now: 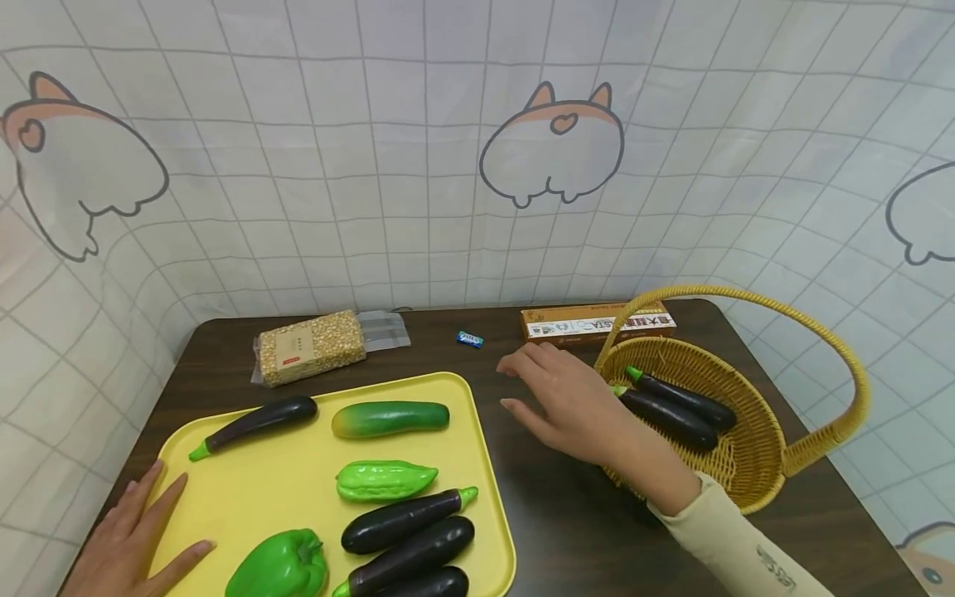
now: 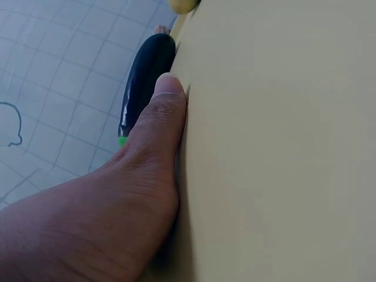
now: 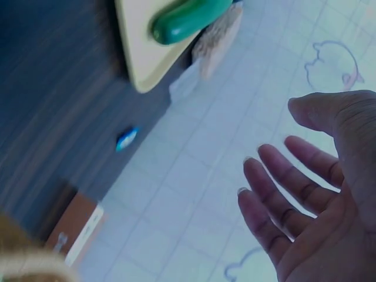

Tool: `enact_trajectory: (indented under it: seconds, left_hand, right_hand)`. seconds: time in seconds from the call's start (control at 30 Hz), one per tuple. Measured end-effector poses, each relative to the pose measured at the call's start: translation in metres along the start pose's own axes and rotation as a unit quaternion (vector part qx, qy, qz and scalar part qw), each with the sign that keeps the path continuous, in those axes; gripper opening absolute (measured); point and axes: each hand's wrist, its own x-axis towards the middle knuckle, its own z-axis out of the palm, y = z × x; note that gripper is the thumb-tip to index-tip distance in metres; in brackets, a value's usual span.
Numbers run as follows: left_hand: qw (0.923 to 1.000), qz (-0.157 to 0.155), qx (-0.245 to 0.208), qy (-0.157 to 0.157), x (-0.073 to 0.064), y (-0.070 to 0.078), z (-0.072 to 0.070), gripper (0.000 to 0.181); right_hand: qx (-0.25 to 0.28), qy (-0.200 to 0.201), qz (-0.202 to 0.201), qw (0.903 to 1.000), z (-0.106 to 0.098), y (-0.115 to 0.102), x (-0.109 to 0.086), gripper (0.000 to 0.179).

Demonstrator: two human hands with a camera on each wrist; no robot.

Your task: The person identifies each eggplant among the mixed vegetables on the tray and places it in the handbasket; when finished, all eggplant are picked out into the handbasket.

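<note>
My left hand (image 1: 133,535) rests with spread fingers on the left rim of a yellow tray (image 1: 246,489). On the tray lie a lone eggplant (image 1: 261,423) at the back left, a green cucumber (image 1: 391,419), a bumpy light-green bitter melon (image 1: 384,480), a green bell pepper (image 1: 279,565) and several eggplants (image 1: 406,521) near the front right. My right hand (image 1: 570,406) holds nothing and hovers between the tray and a wicker basket (image 1: 753,431), its fingers loosely bent in the right wrist view. Two eggplants (image 1: 671,419) lie inside the basket, partly behind my right forearm.
A bag of yellow kernels (image 1: 313,347) lies behind the tray. A small blue packet (image 1: 470,339) sits at the back middle. A long brown box (image 1: 589,323) lies behind the basket, whose tall handle (image 1: 858,390) arches over its right side. A tiled-pattern curtain closes off the back.
</note>
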Motion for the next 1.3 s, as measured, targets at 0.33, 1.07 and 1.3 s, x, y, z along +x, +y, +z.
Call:
enact_trajectory:
  seconds: [0.33,1.07,1.3]
  left_hand:
    - [1.0,0.006,-0.006,0.003,0.0,0.0,-0.004,0.101]
    - [0.9999,0.004,-0.005,0.008,0.0,0.001,-0.004,0.1]
    - [0.9999,0.007,-0.003,0.007,0.0,0.002,-0.004,0.1]
  right_hand:
    - [0.048,-0.044,-0.033,0.9973,0.035,-0.016,0.051,0.035]
    - [0.072,-0.118,-0.061,0.9885,0.121,-0.079,0.142,0.05]
    - [0.058,-0.16,-0.05,0.9842,0.141,-0.105,0.164,0.059]
